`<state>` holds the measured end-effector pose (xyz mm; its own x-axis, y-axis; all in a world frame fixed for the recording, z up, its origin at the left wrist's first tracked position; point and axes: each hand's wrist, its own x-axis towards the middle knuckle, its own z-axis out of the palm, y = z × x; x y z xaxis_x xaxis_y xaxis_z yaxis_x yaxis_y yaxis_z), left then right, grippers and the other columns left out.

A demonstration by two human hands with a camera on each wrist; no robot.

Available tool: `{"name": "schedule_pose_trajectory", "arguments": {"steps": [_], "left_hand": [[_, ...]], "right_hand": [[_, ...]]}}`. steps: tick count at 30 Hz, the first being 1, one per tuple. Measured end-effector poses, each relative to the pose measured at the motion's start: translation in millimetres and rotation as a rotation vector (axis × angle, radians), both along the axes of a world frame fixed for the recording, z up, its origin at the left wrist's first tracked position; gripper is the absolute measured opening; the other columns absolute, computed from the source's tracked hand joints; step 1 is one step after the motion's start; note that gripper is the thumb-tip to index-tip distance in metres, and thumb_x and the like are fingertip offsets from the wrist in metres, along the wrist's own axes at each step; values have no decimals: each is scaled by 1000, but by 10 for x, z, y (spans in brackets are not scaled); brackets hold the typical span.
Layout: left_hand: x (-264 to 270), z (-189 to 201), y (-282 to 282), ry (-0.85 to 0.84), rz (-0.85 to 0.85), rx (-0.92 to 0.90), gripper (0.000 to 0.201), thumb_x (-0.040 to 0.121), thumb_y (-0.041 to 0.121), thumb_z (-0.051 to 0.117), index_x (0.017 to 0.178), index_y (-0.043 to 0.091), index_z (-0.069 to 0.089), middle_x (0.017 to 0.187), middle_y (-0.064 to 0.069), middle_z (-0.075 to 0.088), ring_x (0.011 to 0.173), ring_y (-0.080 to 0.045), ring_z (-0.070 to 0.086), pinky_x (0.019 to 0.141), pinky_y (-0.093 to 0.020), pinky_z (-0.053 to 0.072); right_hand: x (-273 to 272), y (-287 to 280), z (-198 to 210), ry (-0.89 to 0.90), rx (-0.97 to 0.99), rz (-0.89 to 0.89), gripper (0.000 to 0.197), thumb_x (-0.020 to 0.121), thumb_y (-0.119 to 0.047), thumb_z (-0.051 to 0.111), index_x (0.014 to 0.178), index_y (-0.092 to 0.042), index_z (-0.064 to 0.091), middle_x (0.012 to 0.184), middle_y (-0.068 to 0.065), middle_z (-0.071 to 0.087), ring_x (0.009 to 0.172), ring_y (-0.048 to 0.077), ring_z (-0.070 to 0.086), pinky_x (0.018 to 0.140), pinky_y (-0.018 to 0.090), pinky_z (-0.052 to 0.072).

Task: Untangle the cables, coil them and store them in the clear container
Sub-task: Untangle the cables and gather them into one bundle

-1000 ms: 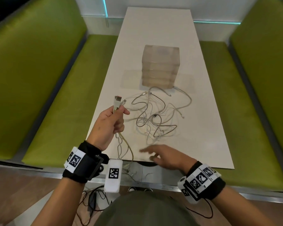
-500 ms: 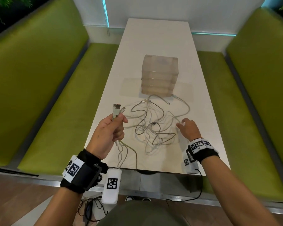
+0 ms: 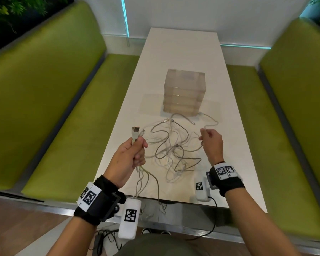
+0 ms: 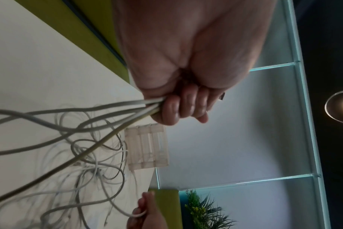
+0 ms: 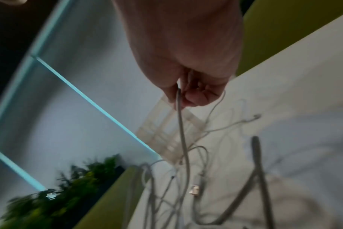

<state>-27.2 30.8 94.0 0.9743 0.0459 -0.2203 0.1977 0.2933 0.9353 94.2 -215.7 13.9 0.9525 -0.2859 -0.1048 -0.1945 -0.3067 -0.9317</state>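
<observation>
A tangle of white and grey cables (image 3: 172,150) lies on the white table (image 3: 183,58), in front of the clear container (image 3: 184,94), a closed stack of translucent drawers. My left hand (image 3: 130,156) is raised over the table's near left and grips a bundle of cable ends (image 4: 127,108); two plugs (image 3: 137,133) stick up above the fist. Its strands trail down over the table's near edge. My right hand (image 3: 210,143) is lifted over the tangle's right side and pinches a thin white cable (image 5: 181,124) that runs down into the pile.
Green upholstered benches (image 3: 44,100) run along both sides of the narrow table. A white wall with a lit teal strip (image 3: 125,15) closes the far end. Dark cords (image 3: 107,237) lie on the floor below the near edge. Plants (image 5: 68,193) stand at the room's corners.
My right hand swept from the table's near edge to the tangle's right side, then closed on a thin cable and lifted it. The left hand kept its grip on the plugs.
</observation>
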Motion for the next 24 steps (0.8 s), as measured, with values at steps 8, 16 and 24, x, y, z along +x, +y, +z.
{"name": "schedule_pose_trajectory", "arguments": {"steps": [8,16,24], "left_hand": [[169,-40,-158,84,35,-200,30,102,23,38,89,2,56,86,-16,74,80,-26,73,70,-31,60],[306,-81,-61,157,194,-488,36,103,23,34,102,-4,57,96,-17,74,90,-25,72,77,-36,60],[271,-117,133,282,300,-546,29,102,18,38,91,0,57,67,-6,73,64,-15,72,59,-28,60]], "right_hand": [[-765,331,480,-214,28,526,14,89,-21,65,103,-24,65,70,-5,66,67,13,62,64,23,48],[-1058,385,289,-26,-192,1013,20,91,-27,61,108,-21,70,68,-16,64,71,4,62,71,16,45],[-1189,438,296,43,125,757,17,98,-19,48,89,-13,61,65,6,67,56,14,52,54,22,42]]}}
